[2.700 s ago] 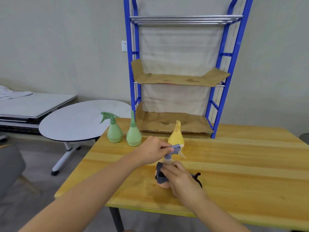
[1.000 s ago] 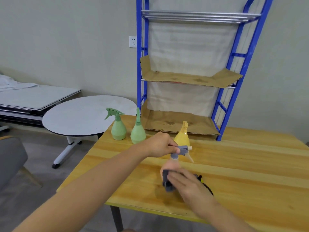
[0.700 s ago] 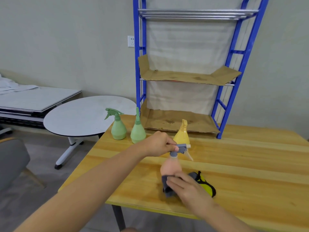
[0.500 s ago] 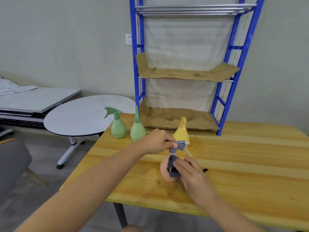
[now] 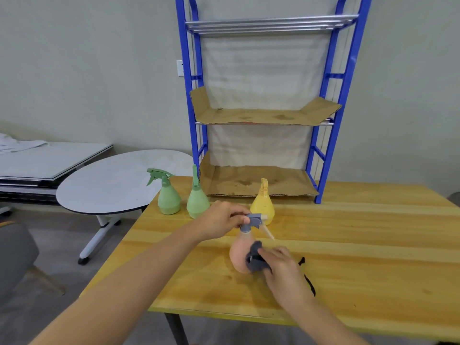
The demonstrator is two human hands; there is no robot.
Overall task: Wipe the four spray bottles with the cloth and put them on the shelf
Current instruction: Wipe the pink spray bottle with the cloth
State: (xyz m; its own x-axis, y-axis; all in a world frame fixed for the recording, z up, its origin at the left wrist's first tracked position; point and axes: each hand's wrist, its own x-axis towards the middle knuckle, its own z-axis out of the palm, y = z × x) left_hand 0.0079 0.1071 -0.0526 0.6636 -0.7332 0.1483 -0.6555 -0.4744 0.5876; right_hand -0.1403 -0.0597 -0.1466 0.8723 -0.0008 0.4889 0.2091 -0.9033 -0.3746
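Observation:
A peach spray bottle (image 5: pixel 238 255) with a grey trigger head stands on the wooden table (image 5: pixel 361 245). My left hand (image 5: pixel 224 220) grips its grey head from the left. My right hand (image 5: pixel 281 267) pinches a dark grey cloth (image 5: pixel 255 257) against the bottle's right side. Behind it stands a yellow bottle (image 5: pixel 262 206). Two green bottles (image 5: pixel 168 197) (image 5: pixel 197 200) stand further left near the table's back edge. The blue shelf (image 5: pixel 321 155) rises behind them, with cardboard lining its lower two levels and nothing on them.
A round white side table (image 5: pixel 112 185) stands left of the wooden table, and a grey chair (image 5: pixel 15 252) sits at the far left. A dark strap of the cloth trails on the table right of my right hand. A flat white platform lies along the left wall.
My right hand has rubbed the cloth down and up over the peach bottle's body; it now sits on the right side. My left hand has kept its hold on the trigger head.

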